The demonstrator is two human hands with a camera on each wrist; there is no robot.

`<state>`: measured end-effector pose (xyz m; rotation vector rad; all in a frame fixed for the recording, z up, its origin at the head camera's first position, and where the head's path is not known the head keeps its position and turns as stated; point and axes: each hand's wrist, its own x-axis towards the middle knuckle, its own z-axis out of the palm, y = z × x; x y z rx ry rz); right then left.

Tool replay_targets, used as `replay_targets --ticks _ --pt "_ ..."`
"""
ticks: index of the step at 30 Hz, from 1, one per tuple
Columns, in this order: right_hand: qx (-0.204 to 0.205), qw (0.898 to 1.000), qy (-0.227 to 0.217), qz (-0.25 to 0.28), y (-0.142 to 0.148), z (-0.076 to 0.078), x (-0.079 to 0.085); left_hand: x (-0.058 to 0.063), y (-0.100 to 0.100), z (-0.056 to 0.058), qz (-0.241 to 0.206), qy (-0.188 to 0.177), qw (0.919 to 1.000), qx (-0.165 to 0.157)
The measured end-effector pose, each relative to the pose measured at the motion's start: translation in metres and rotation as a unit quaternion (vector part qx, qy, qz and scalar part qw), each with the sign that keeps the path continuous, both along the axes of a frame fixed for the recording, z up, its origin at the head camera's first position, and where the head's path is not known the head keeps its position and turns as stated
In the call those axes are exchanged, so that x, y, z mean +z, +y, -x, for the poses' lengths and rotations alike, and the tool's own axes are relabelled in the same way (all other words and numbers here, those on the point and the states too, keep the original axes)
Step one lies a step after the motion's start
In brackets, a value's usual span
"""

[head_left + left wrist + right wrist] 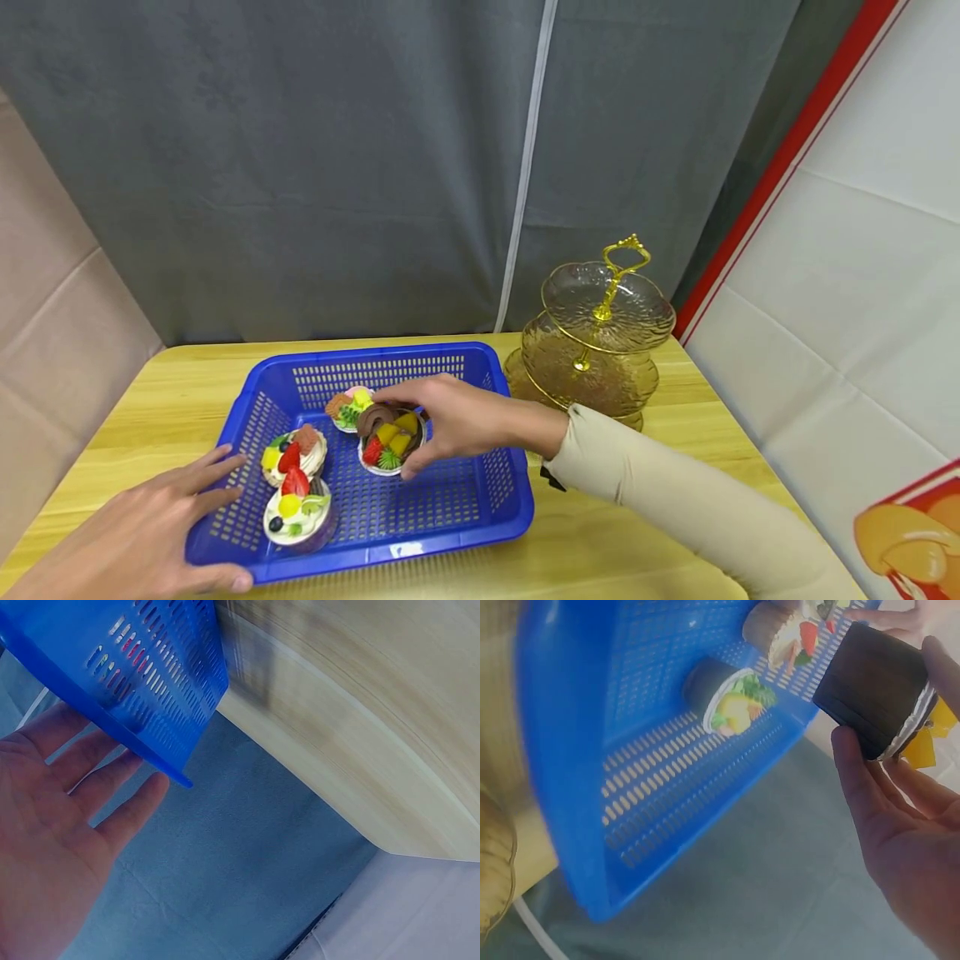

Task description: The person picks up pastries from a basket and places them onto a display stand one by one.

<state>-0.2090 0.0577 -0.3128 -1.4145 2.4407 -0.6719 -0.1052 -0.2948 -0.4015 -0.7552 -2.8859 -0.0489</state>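
Observation:
My right hand (457,417) grips a chocolate cupcake (390,439) topped with fruit pieces, above the blue plastic basket (420,533). In the right wrist view the cupcake's dark cup (874,690) sits between thumb and fingers. Beside it in the basket is a smaller cupcake (348,410) with yellow and green toppings. Two cream cupcakes stand at the basket's left: one with a strawberry (295,457), and a nearer one (297,518) with a blueberry. My left hand (161,521) rests along the basket's left rim, its fingers extended, also seen in the left wrist view.
A three-tier stand (600,333) of clear, gold-rimmed plates with a gold handle is to the right of the basket on the wooden table (168,400). A grey curtain (337,167) hangs behind, and white panels (862,292) flank the table.

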Motion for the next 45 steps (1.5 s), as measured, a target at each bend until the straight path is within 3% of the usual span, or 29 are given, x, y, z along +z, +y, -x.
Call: replay_targets --ticks 7,14,21,26,34,40,45 --pt "-0.023 0.999 0.008 0.045 0.034 -0.003 0.014 0.0 0.0 0.0 0.007 -0.014 0.9998 0.011" --pt "-0.062 0.996 0.021 0.055 0.076 -0.005 0.048 0.003 0.0 0.0 0.001 -0.003 1.0 0.002" --pt "-0.128 0.987 0.05 0.083 0.12 -0.008 0.07 0.001 0.001 -0.002 0.019 -0.035 0.9989 0.024" --pt "-0.171 0.978 0.082 0.083 0.148 -0.009 0.079 -0.001 0.0 -0.002 0.019 -0.037 0.9988 0.025" --pt "-0.218 0.961 0.133 0.105 0.192 -0.01 0.093 0.0 0.0 -0.001 0.008 -0.011 0.9999 0.005" --pt "-0.251 0.955 0.124 0.1 0.219 -0.008 0.098 0.001 0.0 -0.001 0.015 -0.028 0.9993 0.017" --pt "-0.272 0.95 0.119 0.095 0.233 -0.006 0.097 0.001 0.0 0.0 0.006 -0.01 0.9999 0.005"
